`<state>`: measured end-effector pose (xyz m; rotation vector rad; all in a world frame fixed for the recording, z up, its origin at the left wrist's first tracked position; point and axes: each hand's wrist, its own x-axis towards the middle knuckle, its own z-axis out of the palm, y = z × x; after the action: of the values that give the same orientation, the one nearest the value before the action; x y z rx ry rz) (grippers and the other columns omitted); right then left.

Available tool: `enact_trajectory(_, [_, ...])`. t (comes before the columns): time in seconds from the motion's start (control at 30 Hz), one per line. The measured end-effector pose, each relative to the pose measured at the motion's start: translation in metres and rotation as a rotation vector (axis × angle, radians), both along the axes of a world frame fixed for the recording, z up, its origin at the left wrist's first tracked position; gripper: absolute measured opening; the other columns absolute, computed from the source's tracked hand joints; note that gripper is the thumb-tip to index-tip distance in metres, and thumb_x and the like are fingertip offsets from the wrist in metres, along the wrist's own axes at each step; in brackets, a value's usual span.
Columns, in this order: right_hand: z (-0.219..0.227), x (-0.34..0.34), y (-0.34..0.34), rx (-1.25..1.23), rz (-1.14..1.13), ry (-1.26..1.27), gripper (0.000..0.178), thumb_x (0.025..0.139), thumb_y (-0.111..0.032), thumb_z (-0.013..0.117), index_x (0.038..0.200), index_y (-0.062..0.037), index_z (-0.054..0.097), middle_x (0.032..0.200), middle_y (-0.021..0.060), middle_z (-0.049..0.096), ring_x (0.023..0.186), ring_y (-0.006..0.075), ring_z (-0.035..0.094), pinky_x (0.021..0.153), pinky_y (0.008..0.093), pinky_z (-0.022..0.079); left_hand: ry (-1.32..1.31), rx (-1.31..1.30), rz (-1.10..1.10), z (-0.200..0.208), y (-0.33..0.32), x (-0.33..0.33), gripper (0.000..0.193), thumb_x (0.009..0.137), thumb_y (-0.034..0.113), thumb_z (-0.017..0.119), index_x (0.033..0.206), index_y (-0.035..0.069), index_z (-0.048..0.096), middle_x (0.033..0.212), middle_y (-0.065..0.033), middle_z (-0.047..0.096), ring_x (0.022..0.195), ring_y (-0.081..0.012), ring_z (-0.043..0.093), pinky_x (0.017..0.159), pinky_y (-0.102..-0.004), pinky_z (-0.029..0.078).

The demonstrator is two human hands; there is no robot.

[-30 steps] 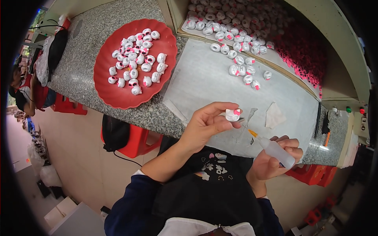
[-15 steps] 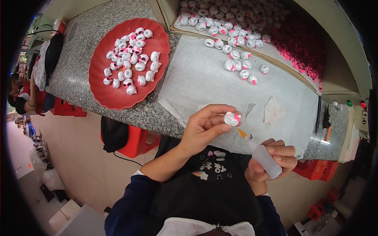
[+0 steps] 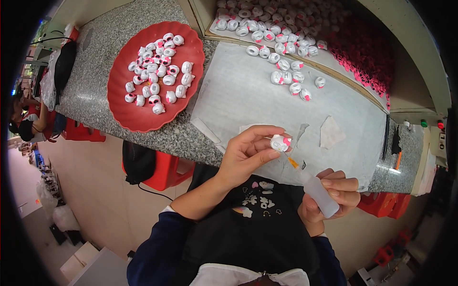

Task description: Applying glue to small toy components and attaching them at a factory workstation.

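Observation:
My left hand pinches a small white cat-head piece with a pink bow between thumb and fingers. In my right hand is a translucent white squeeze bottle, tilted up and to the left. Its thin needle tip has an orange base and points at the underside of the cat head; whether it touches cannot be made out. Beneath both hands lies a white paper sheet. Several more white pieces with pink bows sit on its far part.
A red scalloped plate at the left holds many white pieces. On the shelf at the back are heaped white pieces and small pink parts. A torn paper scrap lies right of my hands. Another person sits far left.
Both hands stay almost in place. The bottle has shifted very slightly left and down, and the cat head has barely turned in my left fingers.

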<state>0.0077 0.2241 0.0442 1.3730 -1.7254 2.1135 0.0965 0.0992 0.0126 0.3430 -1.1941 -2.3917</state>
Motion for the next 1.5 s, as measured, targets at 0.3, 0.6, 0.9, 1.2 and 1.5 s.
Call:
enact_trajectory(0.3, [-0.0023,0.0004,-0.0015,-0.017,-0.025,0.059,0.042,0.063,-0.026,0.069,0.081,-0.0085,0.035,0.075,0.0054,0.041,0.052,0.0103,0.038,0.041,0.0190,0.034,0.012,0.019,-0.020,0.0001,0.0008,0.0007,0.033,0.073,-0.004,0.051,0.104,-0.004,0.041,0.100,-0.0155,0.050,0.093,-0.0197,0.051,0.082,-0.0339,0.042])
enact_trajectory(0.6, [0.0000,-0.0019,0.0018,-0.037,0.121,0.015,0.047,0.058,-0.011,0.073,0.088,-0.0091,0.037,0.085,0.0070,0.046,0.055,0.0128,0.044,0.047,0.0232,0.041,0.026,0.025,-0.003,-0.0016,0.0030,0.0016,0.033,0.073,-0.004,0.051,0.104,-0.004,0.041,0.099,-0.0154,0.051,0.092,-0.0194,0.052,0.081,-0.0336,0.042])
enact_trajectory(0.9, [-0.0013,-0.0031,0.0046,-0.012,0.078,0.018,0.047,0.057,-0.010,0.073,0.088,-0.0089,0.037,0.084,0.0074,0.046,0.056,0.0134,0.045,0.048,0.0230,0.041,0.010,0.029,0.012,-0.0004,0.0017,0.0015,0.034,0.072,-0.004,0.051,0.104,-0.004,0.041,0.098,-0.0143,0.051,0.089,-0.0198,0.053,0.080,-0.0304,0.042])
enact_trajectory(1.2, [-0.0019,0.0006,-0.0010,-0.038,0.023,-0.010,0.040,0.062,-0.018,0.070,0.080,-0.0081,0.035,0.075,0.0058,0.042,0.052,0.0110,0.039,0.041,0.0198,0.035,0.010,0.037,0.031,-0.0018,0.0031,0.0000,0.033,0.072,-0.004,0.052,0.104,-0.004,0.042,0.099,-0.0151,0.051,0.092,-0.0189,0.052,0.081,-0.0313,0.042])
enact_trajectory(1.5, [-0.0019,0.0005,0.0000,0.000,0.013,0.002,0.042,0.061,-0.019,0.071,0.080,-0.0085,0.035,0.076,0.0057,0.042,0.054,0.0115,0.041,0.042,0.0202,0.036,0.007,-0.022,0.007,-0.0014,0.0041,-0.0004,0.033,0.071,-0.007,0.051,0.103,-0.004,0.043,0.100,-0.0149,0.050,0.093,-0.0180,0.051,0.079,-0.0274,0.041])
